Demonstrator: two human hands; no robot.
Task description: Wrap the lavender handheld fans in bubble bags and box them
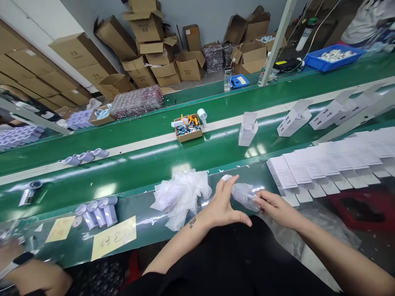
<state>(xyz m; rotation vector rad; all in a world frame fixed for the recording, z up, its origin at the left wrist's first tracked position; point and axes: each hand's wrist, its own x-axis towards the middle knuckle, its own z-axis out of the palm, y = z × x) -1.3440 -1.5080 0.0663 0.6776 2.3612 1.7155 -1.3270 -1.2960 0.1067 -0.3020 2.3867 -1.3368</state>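
Observation:
At the table's near edge lies a clear bubble bag (244, 195) with something pale lilac inside. My right hand (275, 208) pinches the right end of this bag between thumb and fingers. On its other side my left hand (222, 207) is open, thumb and fingers spread; whether the fingertips touch the bag I cannot tell. Left of that hand is a loose pile of white bubble bags (182, 195). To the right, white boxes (298, 170) lie overlapping in a row, their end flaps open toward me.
A green conveyor (138, 164) runs behind the table, carrying upright open white boxes (247, 129) and a small carton of batteries (189, 130). Lilac cylindrical parts (100, 213) and handwritten yellow paper (114, 237) lie leftward. A co-worker's arm (33, 271) reaches in at lower left.

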